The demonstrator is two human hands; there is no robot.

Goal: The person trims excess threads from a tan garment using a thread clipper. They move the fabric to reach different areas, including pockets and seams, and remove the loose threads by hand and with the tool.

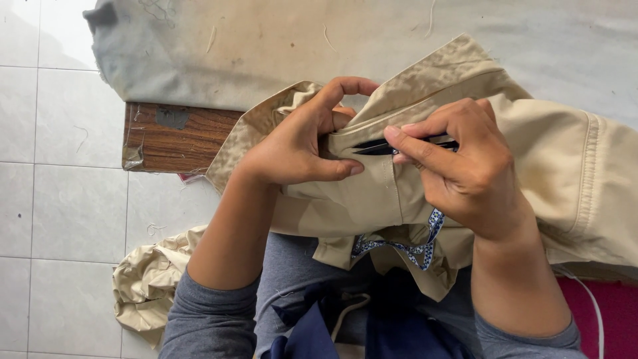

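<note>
A beige garment (465,153) lies bunched over the near edge of a table (174,136), spilling down toward the person's lap. The left hand (302,136) pinches a fold of the garment, thumb beneath and fingers curled over the top, holding the cloth taut. The right hand (465,163), just right of it, is closed on a small dark clipper (389,146), index finger laid along it; the black tips point left at the fold, close to the left thumb. Whether the blades touch the cloth cannot be told.

Under the right hand, at the garment's lower hem, a blue-and-white patterned tape (405,246) runs along the inside edge.

The table behind the garment is covered with a pale, stained cloth (299,40) with loose threads scattered on it. Left of the garment, one corner of the dark wooden top shows bare where the cloth stops, with worn tape on its edge.

Below that corner, left of the garment, the floor (60,199) is white tile with grey joints. A second crumpled beige piece (149,279) lies on it beside the person's left elbow. Below the garment are grey sleeves and dark blue clothing, and to its lower right a patch of magenta fabric (615,312).
</note>
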